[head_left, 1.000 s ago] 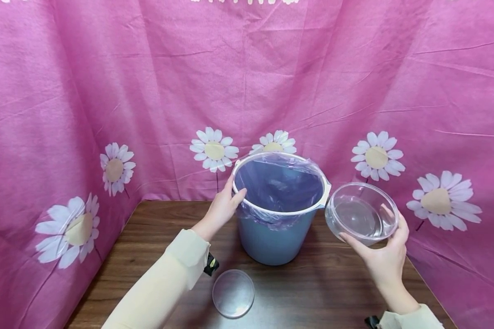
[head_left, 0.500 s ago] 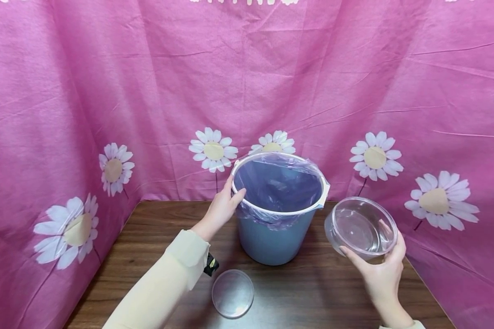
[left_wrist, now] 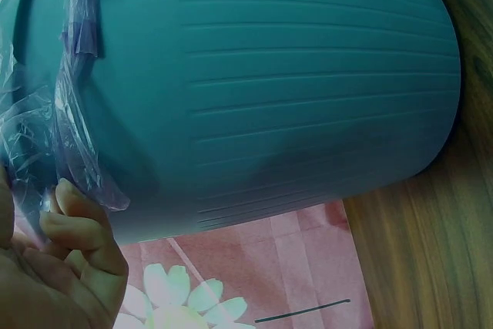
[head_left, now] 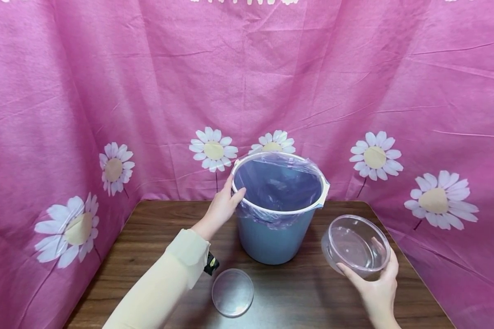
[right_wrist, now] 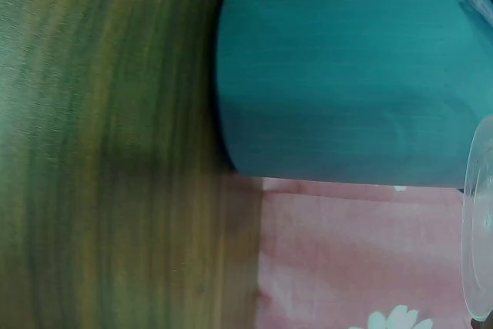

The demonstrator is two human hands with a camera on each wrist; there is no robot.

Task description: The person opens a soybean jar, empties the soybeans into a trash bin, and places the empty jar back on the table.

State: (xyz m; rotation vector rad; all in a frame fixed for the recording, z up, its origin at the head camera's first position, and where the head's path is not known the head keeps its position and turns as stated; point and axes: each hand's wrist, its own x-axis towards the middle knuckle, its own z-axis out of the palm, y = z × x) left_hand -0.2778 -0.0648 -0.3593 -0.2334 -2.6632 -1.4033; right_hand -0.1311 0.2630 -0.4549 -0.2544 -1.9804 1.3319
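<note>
A blue-grey trash bin (head_left: 273, 242) stands upright on the table, a thin clear purplish bag (head_left: 277, 183) lining it and folded over its white rim. My left hand (head_left: 220, 208) grips the rim on the left side. In the left wrist view, curled fingers (left_wrist: 85, 225) sit by the bunched bag edge. To the right of the bin, my right hand (head_left: 378, 285) holds a round clear plastic container (head_left: 354, 244) by its side, tilted and above the table. Only part of that container (right_wrist: 479, 229) shows in the right wrist view.
A round clear lid (head_left: 233, 293) lies flat on the wooden table (head_left: 164, 228) in front of the bin. Pink fabric (head_left: 156, 91) with printed daisies hangs behind and on both sides of the table.
My right hand has lowered the clear container towards the table, beside the bin. The left hand stays on the rim, and the bin and lid keep their places.
</note>
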